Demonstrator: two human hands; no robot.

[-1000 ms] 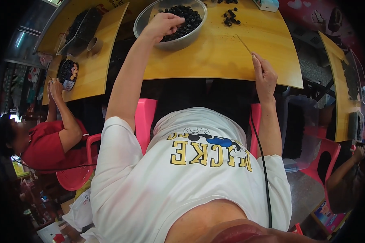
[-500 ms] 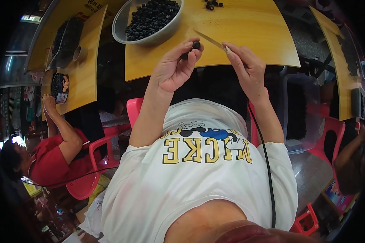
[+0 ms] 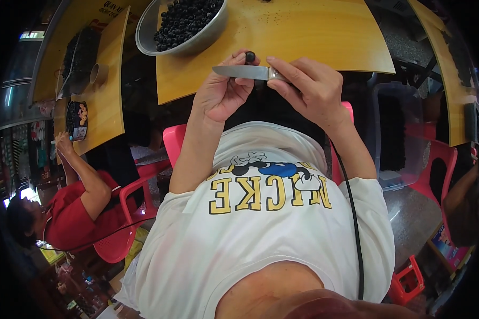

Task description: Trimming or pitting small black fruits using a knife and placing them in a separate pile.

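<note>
My left hand (image 3: pixel 218 95) is raised at the near edge of the yellow table (image 3: pixel 308 37). Its thumb and fingers pinch a small round black fruit or nut (image 3: pixel 250 56); which kind, I cannot tell. In my right hand (image 3: pixel 314 87) is a small knife (image 3: pixel 245 72), gripped by its pale handle. The blade points left and lies across in front of my left fingers, just below the black piece. Whether the blade touches it is unclear. At the far left of the table, a translucent plastic bowl (image 3: pixel 205 40) holds many similar black pieces.
A clear plastic bin (image 3: pixel 396 178) with dark contents stands right of my seat. On the left, a person in red (image 3: pixel 85 207) works at another table (image 3: pixel 109 90) holding a dark heap and a cup (image 3: pixel 98 73). A black cable (image 3: pixel 354 223) hangs over my shirt.
My right hand has moved left and turned the knife, bringing its blade across my left fingers. The left hand still holds the black piece. The whole view has shifted slightly.
</note>
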